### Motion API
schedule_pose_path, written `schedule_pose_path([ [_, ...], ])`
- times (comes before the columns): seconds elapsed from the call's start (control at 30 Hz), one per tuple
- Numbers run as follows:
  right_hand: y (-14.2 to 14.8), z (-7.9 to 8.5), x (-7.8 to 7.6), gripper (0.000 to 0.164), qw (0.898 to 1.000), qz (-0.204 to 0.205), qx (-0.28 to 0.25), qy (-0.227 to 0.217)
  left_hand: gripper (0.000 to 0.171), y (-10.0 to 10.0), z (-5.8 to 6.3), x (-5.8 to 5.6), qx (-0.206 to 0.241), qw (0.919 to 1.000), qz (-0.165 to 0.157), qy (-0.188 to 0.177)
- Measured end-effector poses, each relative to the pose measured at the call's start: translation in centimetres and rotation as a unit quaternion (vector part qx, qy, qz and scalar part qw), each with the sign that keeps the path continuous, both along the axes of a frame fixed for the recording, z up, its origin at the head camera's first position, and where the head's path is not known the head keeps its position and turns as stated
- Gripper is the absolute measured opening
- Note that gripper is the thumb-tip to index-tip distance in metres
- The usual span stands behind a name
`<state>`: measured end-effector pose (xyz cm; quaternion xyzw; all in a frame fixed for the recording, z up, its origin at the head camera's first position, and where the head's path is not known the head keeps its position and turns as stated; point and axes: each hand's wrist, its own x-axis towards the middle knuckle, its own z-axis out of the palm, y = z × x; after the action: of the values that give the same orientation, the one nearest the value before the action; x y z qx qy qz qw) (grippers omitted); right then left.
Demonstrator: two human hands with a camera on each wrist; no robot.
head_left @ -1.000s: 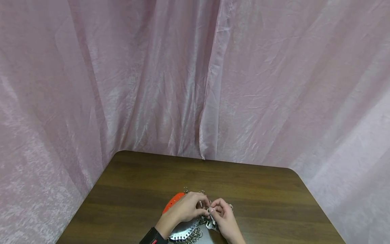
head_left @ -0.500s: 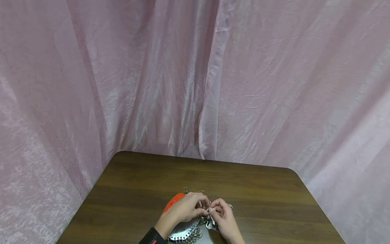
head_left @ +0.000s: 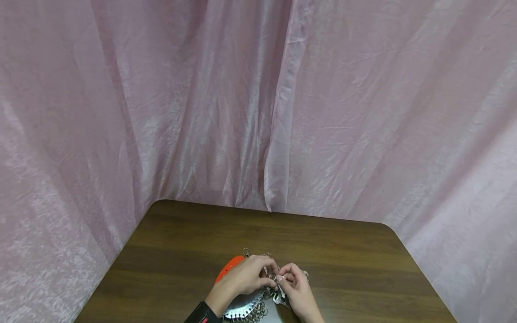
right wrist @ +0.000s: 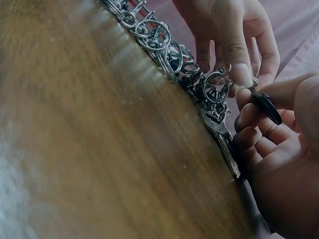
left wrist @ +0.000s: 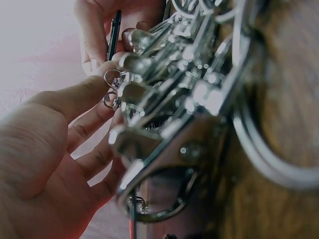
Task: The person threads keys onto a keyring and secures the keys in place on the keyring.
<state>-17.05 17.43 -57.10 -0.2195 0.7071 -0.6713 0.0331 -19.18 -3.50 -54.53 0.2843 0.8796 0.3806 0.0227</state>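
In the head view, both hands meet over a cluster of metal rings and clasps near the table's front. My left hand (head_left: 248, 273) pinches a small metal ring (left wrist: 112, 82) between thumb and forefinger. Close to its fingertips, my right hand (head_left: 296, 289) pinches a small slim black piece (right wrist: 265, 105) with a ring at its end; its exact kind is unclear. A flat silver metal piece (right wrist: 222, 142) lies just below the right fingers. Linked metal rings (right wrist: 154, 37) run along the table toward the left hand. Blurred metal clasps (left wrist: 137, 94) fill the middle of the left wrist view.
Left of the hands lies an orange plate with small holes (head_left: 229, 268), partly under the left hand. Nearer the front, a silver plate with a holed edge (head_left: 242, 309) carries several rings (head_left: 258, 310). The brown wooden table (head_left: 343, 260) ends at pink curtains (head_left: 226, 134).
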Motion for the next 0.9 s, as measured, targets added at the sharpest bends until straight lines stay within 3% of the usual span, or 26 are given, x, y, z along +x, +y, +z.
schedule_pose_path([
  [0.2,-0.01,0.2,0.04,0.02,1.0,-0.014,0.005,-0.015,0.022,0.02,-0.14,-0.17,0.005,1.0,-0.003,-0.003],
  [0.57,0.06,0.03,-0.08,0.019,1.0,0.011,-0.012,0.001,0.017,0.0,-0.01,-0.06,0.0,1.0,-0.002,-0.003],
  [0.9,0.1,-0.1,-0.06,0.019,1.0,0.014,-0.017,0.001,0.017,0.11,-0.02,0.06,-0.001,0.9998,0.001,0.021],
])
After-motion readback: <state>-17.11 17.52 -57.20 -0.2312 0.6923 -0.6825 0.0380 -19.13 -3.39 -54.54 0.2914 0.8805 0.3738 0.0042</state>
